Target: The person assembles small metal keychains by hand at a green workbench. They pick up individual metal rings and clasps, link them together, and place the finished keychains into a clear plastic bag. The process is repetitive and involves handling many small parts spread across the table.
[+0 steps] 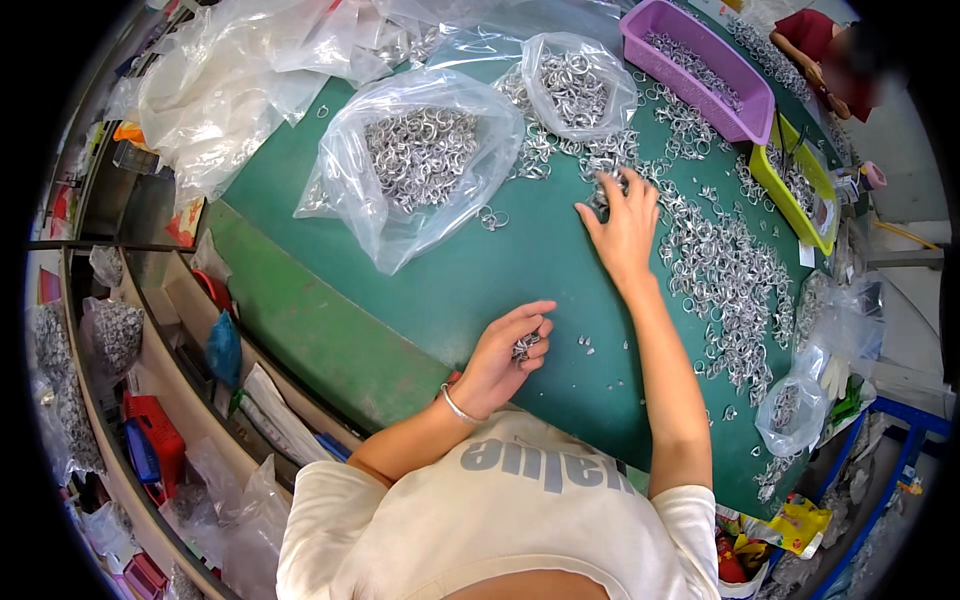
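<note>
My left hand [500, 358] is near the table's front edge, its fingers curled round several small silver-coloured metal rings [524, 346]. Farther out, my right hand [627, 228] reaches over a loose heap of the same rings [612, 150], fingers spread and tips at the heap. Whether the fingertips touch any ring is hard to make out. Right of that forearm, many more rings [725, 280] lie scattered in a broad band. A clear plastic bag [350, 190] of rings stands open left of my right hand, and a smaller clear bag [625, 95] of rings sits beyond it.
A purple basket [765, 105] and a yellow-green basket [815, 230], both with rings, stand at the far right. Crumpled plastic bags [220, 100] cover the far left. The green tabletop [440, 290] has small bits near my left hand. Another person [850, 65] works at the top right.
</note>
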The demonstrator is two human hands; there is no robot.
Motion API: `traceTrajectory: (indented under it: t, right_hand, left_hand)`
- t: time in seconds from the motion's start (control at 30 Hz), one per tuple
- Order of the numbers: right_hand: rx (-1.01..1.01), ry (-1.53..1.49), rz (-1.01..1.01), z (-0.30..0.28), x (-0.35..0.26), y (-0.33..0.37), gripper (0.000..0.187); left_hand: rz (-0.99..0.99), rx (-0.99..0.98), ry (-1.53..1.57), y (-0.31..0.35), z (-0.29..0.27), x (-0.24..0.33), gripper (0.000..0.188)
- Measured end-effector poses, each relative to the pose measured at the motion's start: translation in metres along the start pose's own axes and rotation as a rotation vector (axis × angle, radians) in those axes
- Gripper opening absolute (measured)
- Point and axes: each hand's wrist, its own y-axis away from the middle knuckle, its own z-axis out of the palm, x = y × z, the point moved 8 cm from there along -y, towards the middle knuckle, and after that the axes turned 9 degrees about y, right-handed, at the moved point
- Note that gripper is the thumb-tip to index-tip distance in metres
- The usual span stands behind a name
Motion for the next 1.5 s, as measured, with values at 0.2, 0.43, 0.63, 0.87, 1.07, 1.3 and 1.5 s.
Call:
traceTrajectory:
  t: [0.2,0.43,0.63,0.87,1.07,1.3,1.5]
  right_hand:
    - [-0.077,-0.629,0.206,0.000,0.001,0.031,0.031]
    - [-0.316,-1.878,0.887,0.001,0.044,0.034,0.026]
    - [-0.042,-0.486,0.397,-0.043,0.109,0.034,0.031]
    - [-0.072,-0.215,-0.042,-0.056,0.011,0.033,0.029]
    - [-0.117,-0.010,-0.160,-0.037,0.011,0.045,0.014]
    - [0.019,0.011,0.041,-0.062,0.031,0.054,0.014]
    - [-0.052,-0.101,-0.166,-0.046,-0.004,0.054,0.025]
  left_hand:
    - [0.019,0.023,0.004,0.003,-0.008,0.009,0.022]
    - [0.067,0.037,0.028,0.002,-0.014,0.020,0.023]
    - [0.049,0.000,0.009,-0.001,-0.016,0.015,0.025]
    - [0.374,-0.011,-0.777,-0.003,0.005,0.034,0.029]
    - [0.826,-0.062,-1.790,-0.035,0.070,0.057,0.035]
    - [0.788,-0.142,-2.076,-0.075,0.082,0.052,0.023]
    - [0.870,-0.061,-1.910,-0.056,0.070,0.066,0.014]
